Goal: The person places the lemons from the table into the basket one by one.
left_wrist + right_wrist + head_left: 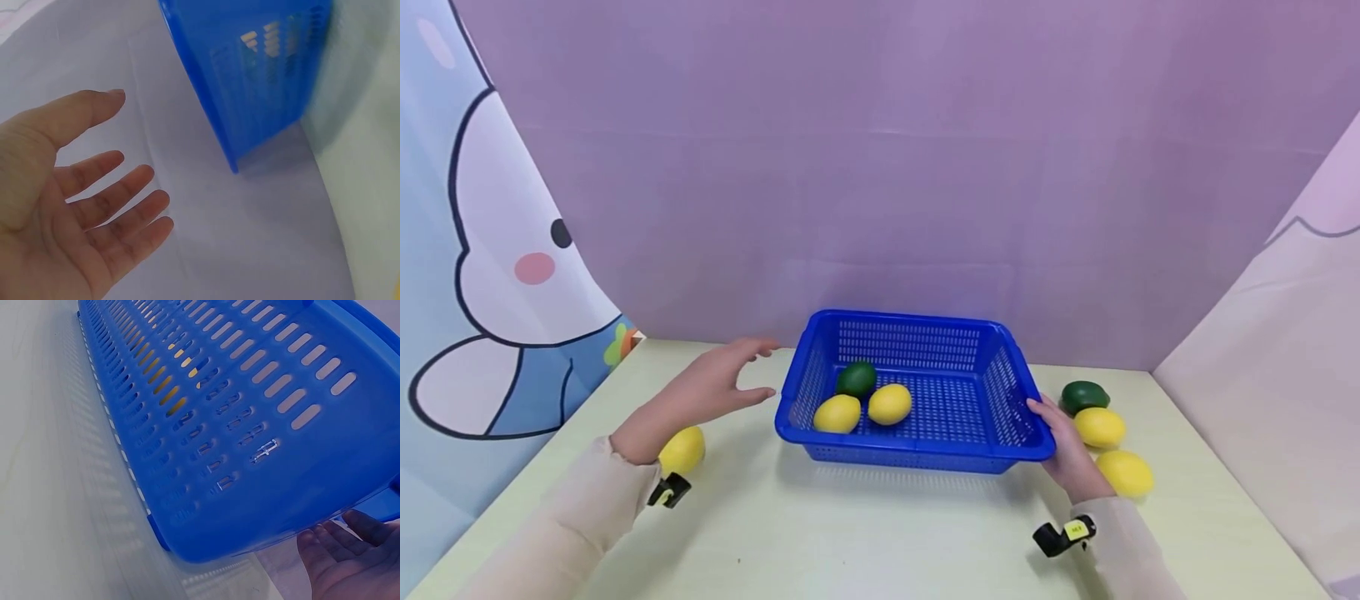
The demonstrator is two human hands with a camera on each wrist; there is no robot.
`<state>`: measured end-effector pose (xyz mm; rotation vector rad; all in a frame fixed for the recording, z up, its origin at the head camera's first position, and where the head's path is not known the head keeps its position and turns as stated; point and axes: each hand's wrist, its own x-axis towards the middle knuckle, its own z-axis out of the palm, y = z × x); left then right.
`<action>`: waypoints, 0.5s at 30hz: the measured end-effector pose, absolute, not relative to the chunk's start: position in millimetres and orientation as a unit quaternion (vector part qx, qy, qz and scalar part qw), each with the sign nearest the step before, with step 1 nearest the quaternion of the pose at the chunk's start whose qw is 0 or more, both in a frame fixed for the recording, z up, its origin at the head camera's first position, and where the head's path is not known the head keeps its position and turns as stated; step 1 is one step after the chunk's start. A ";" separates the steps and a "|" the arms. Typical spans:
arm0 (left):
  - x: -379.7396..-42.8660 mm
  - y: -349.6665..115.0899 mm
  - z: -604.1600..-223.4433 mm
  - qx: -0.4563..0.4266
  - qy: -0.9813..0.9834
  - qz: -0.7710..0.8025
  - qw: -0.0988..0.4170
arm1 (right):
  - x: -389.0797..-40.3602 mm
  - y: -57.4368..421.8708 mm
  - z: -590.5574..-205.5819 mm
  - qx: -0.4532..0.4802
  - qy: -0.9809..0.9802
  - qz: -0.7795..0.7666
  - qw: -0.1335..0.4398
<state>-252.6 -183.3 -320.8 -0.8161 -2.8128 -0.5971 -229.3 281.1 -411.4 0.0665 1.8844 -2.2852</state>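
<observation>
A blue plastic basket (917, 457) with slotted walls holds two lemons (890, 404) and a dark green oval fruit (856, 379), gathered toward its left side. My right hand (1070, 450) grips the basket's right rim near the front corner. In the right wrist view, the fingers (337, 547) tuck in under the basket's rim. To the left of the basket, my left hand (711, 387) hovers with thumb and fingers spread apart, holding nothing. The left wrist view shows its palm (69, 250) facing the camera, with a gap between the fingertips and the basket (250, 81).
On the table (850, 542), right of the basket, lie another dark green fruit (1084, 397) and two lemons, one farther back (1101, 427) and one nearer (1124, 473). A single lemon (682, 451) sits beneath the left wrist. A purple curtain (880, 167) hangs behind the table.
</observation>
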 end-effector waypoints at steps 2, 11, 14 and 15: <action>-251.9 -190.7 -322.3 -0.266 -0.940 -0.200 0.075 | -228.8 281.1 -411.5 0.022 0.632 -0.770 0.089; -247.6 -225.8 -332.8 -0.236 -0.953 -0.184 0.042 | -229.4 278.9 -411.7 -0.001 0.615 -0.783 0.095; -246.7 -236.1 -337.4 -0.242 -0.952 -0.186 0.016 | -229.6 279.3 -411.8 0.002 0.617 -0.782 0.091; -246.4 -239.2 -338.8 -0.246 -0.951 -0.188 0.005 | -229.6 279.4 -411.8 0.002 0.617 -0.782 0.091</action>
